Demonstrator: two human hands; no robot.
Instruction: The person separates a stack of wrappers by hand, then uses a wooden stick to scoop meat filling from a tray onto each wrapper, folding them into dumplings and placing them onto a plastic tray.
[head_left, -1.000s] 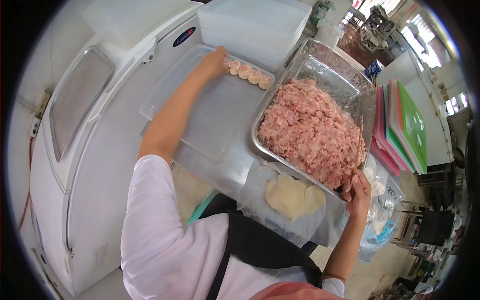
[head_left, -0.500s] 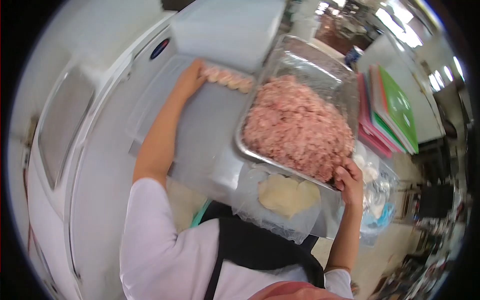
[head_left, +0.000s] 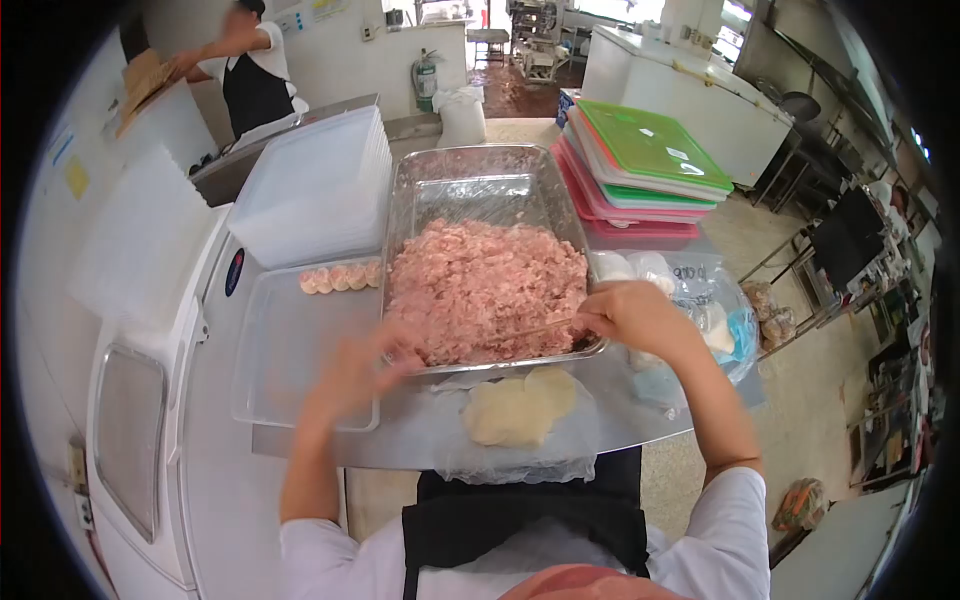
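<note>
A deep metal tray (head_left: 405,185) holds a large heap of pink ground meat (head_left: 480,280). My right hand (head_left: 625,315) is at the tray's near right corner, its fingers pinched on a thin stick (head_left: 535,330) that reaches over the meat. Smeared by motion, my left hand (head_left: 375,365) hovers by the near left corner; its fingers are not clear. Pale round wrappers (head_left: 520,408) lie on plastic in front of the tray. To the left, a clear shallow container (head_left: 290,360) has a row of dumplings (head_left: 340,277) along its far edge.
Stacked white containers (head_left: 310,185) stand behind the dumplings. Coloured lids (head_left: 650,160) are piled at the back right. Plastic bags (head_left: 710,320) lie right of the tray. A person (head_left: 255,75) in a black apron is at the far left, near a fire extinguisher (head_left: 426,80).
My left hand has left the dumpling row and come back toward the tray's near left corner. The view has turned and lifted, and the stick now shows in my right hand.
</note>
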